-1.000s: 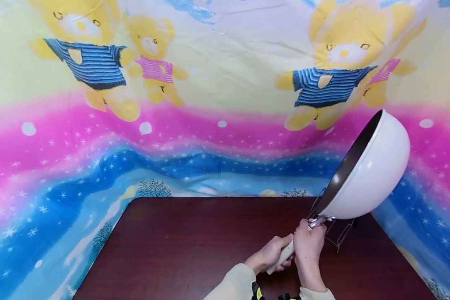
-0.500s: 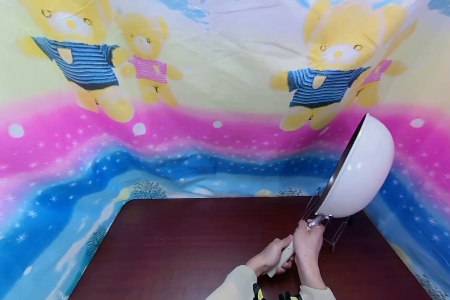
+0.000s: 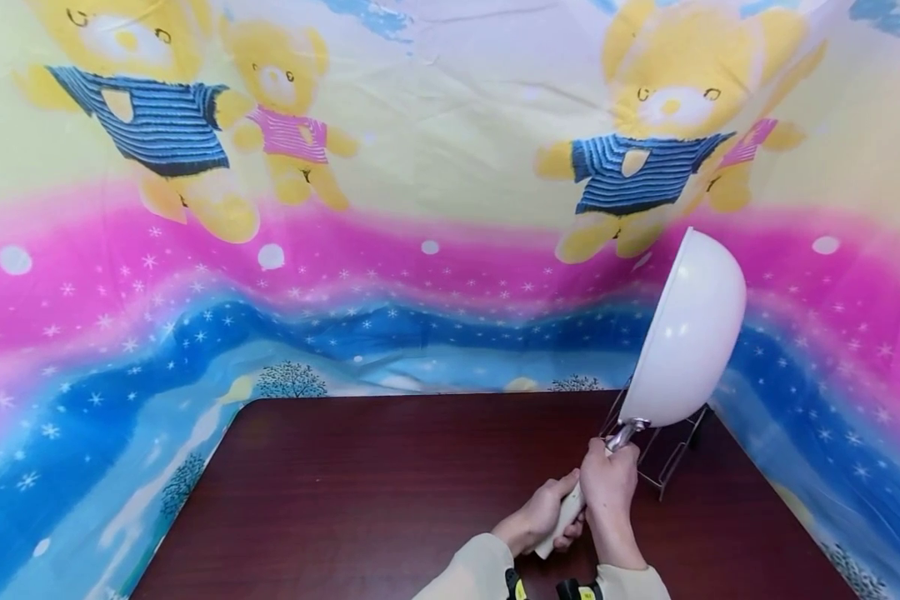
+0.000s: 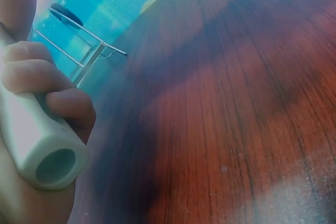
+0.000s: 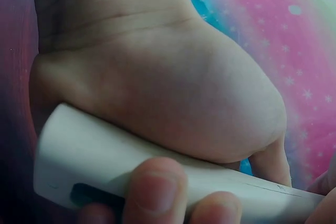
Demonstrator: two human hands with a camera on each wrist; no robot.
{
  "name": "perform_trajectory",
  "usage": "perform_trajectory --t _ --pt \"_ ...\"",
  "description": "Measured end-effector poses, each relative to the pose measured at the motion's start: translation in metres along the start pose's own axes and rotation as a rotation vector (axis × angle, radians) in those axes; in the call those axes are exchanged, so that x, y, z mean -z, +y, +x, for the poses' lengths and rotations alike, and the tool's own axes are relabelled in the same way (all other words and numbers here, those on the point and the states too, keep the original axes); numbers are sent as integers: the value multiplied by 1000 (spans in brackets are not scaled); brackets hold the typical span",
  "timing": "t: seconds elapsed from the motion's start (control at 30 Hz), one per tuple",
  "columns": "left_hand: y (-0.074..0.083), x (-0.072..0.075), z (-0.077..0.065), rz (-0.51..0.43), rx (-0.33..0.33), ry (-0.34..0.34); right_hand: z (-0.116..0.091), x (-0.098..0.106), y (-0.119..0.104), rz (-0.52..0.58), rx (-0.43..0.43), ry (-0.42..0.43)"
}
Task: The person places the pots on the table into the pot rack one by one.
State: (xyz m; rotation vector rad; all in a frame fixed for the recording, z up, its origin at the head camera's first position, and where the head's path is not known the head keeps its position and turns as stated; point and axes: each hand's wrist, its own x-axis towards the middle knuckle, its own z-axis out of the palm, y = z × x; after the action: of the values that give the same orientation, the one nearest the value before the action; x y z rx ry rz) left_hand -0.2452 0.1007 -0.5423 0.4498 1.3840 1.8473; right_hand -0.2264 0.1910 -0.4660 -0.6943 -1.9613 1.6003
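Observation:
A white wok (image 3: 686, 333) is up on its side in the head view, its open face turned left and away so that the inside is hidden. Both hands grip its long cream handle (image 3: 569, 512). My right hand (image 3: 609, 479) wraps the handle close to the metal neck (image 3: 626, 433). Lower down, my left hand (image 3: 542, 515) curls round the part near the end. In the left wrist view, fingers (image 4: 34, 74) bend over the handle, whose hollow end (image 4: 55, 166) sticks out below them. The handle (image 5: 136, 150) also crosses the right wrist view under a palm.
Behind and below the wok, a thin wire rack (image 3: 671, 468) stands at the right of the dark red-brown table (image 3: 375, 483), partly covered by the pan. A bear-patterned cloth (image 3: 435, 325) hangs behind the table and along its sides.
The wok has swung left and turned more upright, hiding its dark inside. More of the wire rack shows. Both hands keep their grip, the right one shifting slightly left.

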Motion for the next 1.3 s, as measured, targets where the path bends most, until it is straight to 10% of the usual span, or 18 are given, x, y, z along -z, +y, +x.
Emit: perform_trajectory --t 0.57,1.3 --pt "-6 4 -2 -83 139 -23 2 -7 13 -90 -38 -28" --pt "-16 6 -3 -73 153 15 5 -11 24 -99 -75 -53"
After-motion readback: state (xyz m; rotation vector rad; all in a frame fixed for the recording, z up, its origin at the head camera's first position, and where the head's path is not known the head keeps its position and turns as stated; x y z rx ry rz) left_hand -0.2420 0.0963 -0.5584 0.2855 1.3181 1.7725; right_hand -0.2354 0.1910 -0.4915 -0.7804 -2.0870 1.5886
